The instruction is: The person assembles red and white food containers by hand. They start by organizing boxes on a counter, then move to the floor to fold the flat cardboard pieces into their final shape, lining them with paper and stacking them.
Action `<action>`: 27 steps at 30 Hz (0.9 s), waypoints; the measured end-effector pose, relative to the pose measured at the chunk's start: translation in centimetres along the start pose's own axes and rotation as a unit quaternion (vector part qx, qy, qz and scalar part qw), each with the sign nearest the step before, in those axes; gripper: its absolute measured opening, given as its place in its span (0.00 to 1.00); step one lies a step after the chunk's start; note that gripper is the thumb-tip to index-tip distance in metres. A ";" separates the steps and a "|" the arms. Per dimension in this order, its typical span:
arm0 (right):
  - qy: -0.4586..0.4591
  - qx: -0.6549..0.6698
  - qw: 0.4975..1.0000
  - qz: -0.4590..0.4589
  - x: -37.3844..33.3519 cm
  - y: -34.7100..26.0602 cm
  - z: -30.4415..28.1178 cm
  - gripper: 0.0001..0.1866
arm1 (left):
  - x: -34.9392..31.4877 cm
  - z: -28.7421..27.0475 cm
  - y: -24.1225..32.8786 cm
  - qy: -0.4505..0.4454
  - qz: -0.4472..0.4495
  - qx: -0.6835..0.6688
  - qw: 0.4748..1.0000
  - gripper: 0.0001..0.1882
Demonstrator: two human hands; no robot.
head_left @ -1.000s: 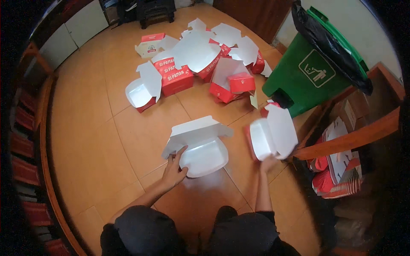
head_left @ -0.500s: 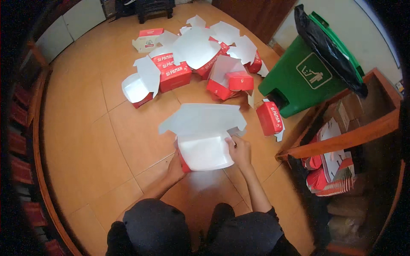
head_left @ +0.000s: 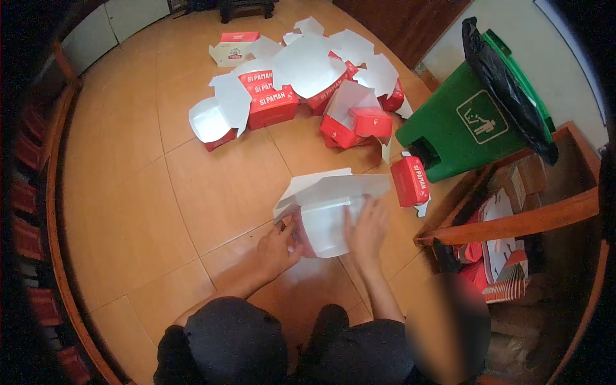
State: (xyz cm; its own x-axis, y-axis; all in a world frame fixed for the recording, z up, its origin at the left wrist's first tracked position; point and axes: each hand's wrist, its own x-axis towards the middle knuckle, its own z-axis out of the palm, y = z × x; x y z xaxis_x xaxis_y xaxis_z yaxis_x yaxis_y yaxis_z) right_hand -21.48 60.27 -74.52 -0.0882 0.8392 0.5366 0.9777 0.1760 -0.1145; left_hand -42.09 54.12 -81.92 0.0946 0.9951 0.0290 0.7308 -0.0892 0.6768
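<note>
Above the floor in front of my knees is a cardboard food box [head_left: 324,230], white inside and red outside, with its lid flap raised at the far side. My left hand [head_left: 279,249] has its fingers curled against the box's left wall. At the right wall, my right hand [head_left: 367,228] grips the edge, its thumb towards the inside; it is slightly blurred. Beyond lie several folded red-and-white boxes [head_left: 274,110] with raised lids, some stacked. A single open box [head_left: 210,122] stands left of that pile.
A green pedal bin [head_left: 462,122] with a black bag stands at the right. Near its foot is a small red box [head_left: 410,181]. A wooden-framed shelf [head_left: 513,218] at the right holds flat red-and-white cartons [head_left: 500,256]. A wooden rail [head_left: 54,212] runs along the left.
The held box's lid flap has tilted and shifted right. My left hand has moved up along the left wall, and my right hand has shifted slightly along the right side. The view has shifted slightly.
</note>
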 end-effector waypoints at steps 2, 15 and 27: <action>-0.087 0.131 0.987 -0.021 -1.4 -3.8 -0.2 0.19 | -0.2 0.0 0.3 -0.012 -0.003 -0.007 1.000 0.31; -0.294 0.051 0.953 -0.048 -2.5 -6.3 3.4 0.07 | 0.3 0.7 0.3 -0.036 -0.027 0.010 0.999 0.40; -0.286 0.145 0.947 -0.015 -4.1 -5.9 4.1 0.17 | 0.1 1.2 0.5 -0.056 0.045 -0.052 0.996 0.46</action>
State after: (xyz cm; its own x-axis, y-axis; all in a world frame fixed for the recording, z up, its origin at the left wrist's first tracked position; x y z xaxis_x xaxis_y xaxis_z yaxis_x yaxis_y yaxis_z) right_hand -27.71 57.93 -79.45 -0.2851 0.9584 0.0111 0.8871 0.2683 -0.3755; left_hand -40.89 54.07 -82.52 0.2348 0.9719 0.0153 0.6424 -0.1670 0.7480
